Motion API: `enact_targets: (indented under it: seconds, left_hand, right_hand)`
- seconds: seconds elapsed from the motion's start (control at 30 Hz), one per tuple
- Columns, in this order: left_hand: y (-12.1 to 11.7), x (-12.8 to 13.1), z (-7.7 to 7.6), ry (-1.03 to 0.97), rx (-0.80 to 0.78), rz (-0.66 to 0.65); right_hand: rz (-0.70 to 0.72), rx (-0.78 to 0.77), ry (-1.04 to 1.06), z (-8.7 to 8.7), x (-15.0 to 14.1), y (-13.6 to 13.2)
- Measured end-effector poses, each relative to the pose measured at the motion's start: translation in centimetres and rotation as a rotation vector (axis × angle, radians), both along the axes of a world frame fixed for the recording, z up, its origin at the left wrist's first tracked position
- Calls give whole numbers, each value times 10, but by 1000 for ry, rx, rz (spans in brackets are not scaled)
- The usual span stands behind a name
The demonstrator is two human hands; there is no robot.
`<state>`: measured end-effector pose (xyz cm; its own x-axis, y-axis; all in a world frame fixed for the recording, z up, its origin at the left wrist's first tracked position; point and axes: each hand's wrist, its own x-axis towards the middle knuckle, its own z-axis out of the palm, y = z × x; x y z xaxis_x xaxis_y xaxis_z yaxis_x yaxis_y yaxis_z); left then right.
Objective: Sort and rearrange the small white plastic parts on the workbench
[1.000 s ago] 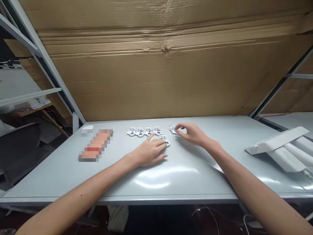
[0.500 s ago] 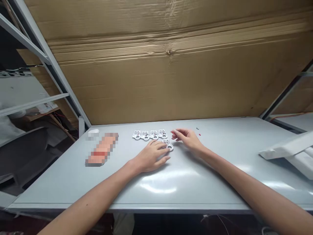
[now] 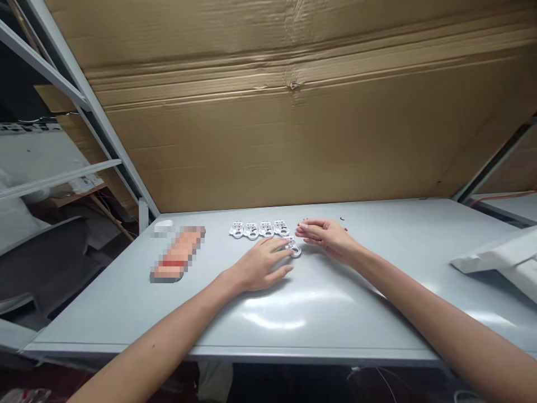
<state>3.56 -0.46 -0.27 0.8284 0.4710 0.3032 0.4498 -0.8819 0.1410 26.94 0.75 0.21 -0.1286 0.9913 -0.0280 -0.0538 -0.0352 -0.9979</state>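
Your left hand (image 3: 262, 266) lies palm down on the gray table (image 3: 377, 319), its fingers loosely spread. Their tips reach onto a white plastic piece (image 3: 292, 247), and you can't tell from this view whether they pinch it or only rest on it. That piece has round openings and sits alone, just in front of the right end of a row of four similar pieces (image 3: 259, 229). The row runs side by side near the far edge of the table, with each piece touching or almost touching the next.

Your right hand (image 3: 327, 235) is open, with its fingers extended and close together. Its fingertips (image 3: 300, 228) are just beside the lone piece and just right of the row's end, and they aren't gripping anything. Two tiny specks (image 3: 344, 224), one red and one dark, lie on the table to the right of those fingers.

Farther left on the table are a small white object (image 3: 163, 225) and a pixelated orange-and-red item (image 3: 178, 254). White packing foam (image 3: 499, 260) lies at the right edge of the view. A large cardboard sheet (image 3: 268, 140) stands behind the table, leaning against a metal frame (image 3: 79, 95).
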Motion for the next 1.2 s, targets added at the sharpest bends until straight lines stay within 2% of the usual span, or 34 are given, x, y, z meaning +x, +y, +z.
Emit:
enact_targets:
  seconds: [0.2,0.3,0.6,0.9,1.2]
  left_hand:
    - [3,-5,-2,40,-15,65]
    - [3,-6,-1,68,-49,64]
    - [3,-8,1,77,-84,44]
    - [6,-11,4,87,-52,31]
    - [6,-10,8,113,-53,19]
  right_hand:
    - [-53,77,-131,-3,2,2]
    - [-67,197,-284,-5,2,3]
    - [17,582,-736,-15,-1,1]
    - [70,667,-873,-24,-1,4]
    - [80,754,-855,-19,3,3]
